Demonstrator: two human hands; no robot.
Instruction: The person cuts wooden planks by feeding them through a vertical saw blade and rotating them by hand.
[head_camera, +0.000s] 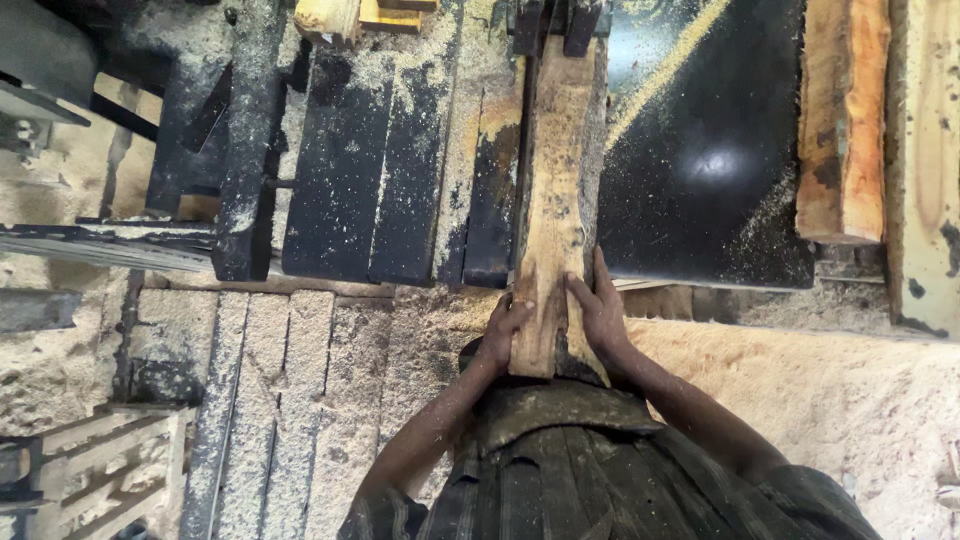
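Two hands are on the job here, and both are clamped to the near end of a long rough plank (553, 190) in the middle of the frame. Left hand (503, 328) wraps the plank's left edge, fingers curled over the top face; right hand (601, 308) presses flat along the right edge, fingers pointing up the frame. So each is grasping the plank, neither one released.

Look at where that plank lies: it runs straight up from the person's waist, across the dark, sawdust-strewn tabletop (700, 150), and its far end sits at the black saw guide (556, 22) at top centre. I cannot see any blade from here; it is hidden behind that fitting.

Doing this well, I judge, comes down to keeping the plank dead straight along its line, with even pressure from both sides so it does not twist. Hands look best kept low on the near end, as they are, well apart from the guide. Body braced behind the end helps a steady, slow push.

Over at the right of the frame, a bark-edged slab (843, 120) rests on the tabletop, well clear of the plank. Sawdust (850, 400) piles thick at lower right, and pale wooden slats (270, 400) cover the floor at lower left, so footing deserves care.
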